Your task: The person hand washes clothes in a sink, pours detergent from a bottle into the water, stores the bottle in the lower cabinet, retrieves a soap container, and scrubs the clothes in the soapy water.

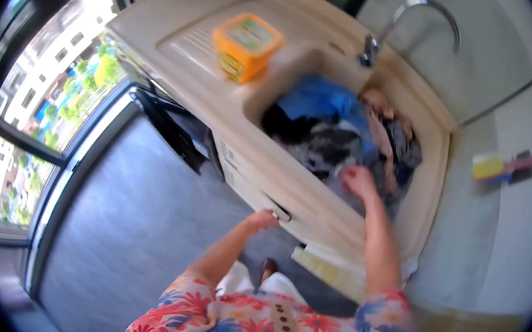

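Observation:
My right hand reaches into the sink, its fingers curled closed on a pale grey piece of wet-looking clothing; blur hides the exact grip. Around it lies a heap of clothes: a blue garment, a dark grey one and a beige one. Lower down, in front of the cabinet, my left hand is closed at the dark recessed handle of a white door. Its fingertips are partly hidden.
An orange tub stands on the ribbed drainboard. The chrome faucet arches over the sink's back edge. A dark open appliance door juts out at the left. Brushes or sponges hang blurred on the right wall.

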The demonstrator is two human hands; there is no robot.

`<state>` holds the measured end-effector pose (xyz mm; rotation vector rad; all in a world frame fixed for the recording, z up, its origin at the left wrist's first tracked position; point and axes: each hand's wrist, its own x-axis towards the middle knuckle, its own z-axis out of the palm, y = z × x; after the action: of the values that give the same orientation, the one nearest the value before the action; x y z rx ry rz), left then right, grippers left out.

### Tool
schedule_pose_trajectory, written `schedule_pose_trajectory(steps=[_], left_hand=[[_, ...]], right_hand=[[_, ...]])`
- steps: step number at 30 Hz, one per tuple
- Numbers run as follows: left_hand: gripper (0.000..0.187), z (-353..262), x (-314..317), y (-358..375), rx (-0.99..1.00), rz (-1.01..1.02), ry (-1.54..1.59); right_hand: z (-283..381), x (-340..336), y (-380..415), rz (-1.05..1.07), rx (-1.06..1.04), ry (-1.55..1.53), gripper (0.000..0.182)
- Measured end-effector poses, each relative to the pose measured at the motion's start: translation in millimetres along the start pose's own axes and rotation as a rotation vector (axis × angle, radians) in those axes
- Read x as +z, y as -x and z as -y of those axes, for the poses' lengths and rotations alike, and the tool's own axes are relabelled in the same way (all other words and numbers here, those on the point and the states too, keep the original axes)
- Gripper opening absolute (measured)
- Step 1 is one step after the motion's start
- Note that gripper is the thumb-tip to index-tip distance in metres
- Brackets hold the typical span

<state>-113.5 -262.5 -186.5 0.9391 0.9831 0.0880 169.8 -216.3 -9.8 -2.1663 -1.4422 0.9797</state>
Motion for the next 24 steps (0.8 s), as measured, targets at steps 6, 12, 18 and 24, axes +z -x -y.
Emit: schedule_pose_trajectory(steps=[6,12,18,24], left_hand=[[0.057,-10,-43,16,-0.08,0.106,-0.332],[0.037,-168,-81,137,0.326,0.268,-0.951],[0.027,-357,-51,169,0.523,0.238,-0.844],[0.068,-353,25,-34,0.549,-0.165,-1.732]], right_hand=[[14,-7,7,-0.05,0.027,0.035,0.016],[20,1,13,-0.089,-0.169,0.04,0.02],[15,-52,-15,-0.202,-0.081,0.239,0.038],[-50,6,-60,-0.05,0.171,0.576,0.045]])
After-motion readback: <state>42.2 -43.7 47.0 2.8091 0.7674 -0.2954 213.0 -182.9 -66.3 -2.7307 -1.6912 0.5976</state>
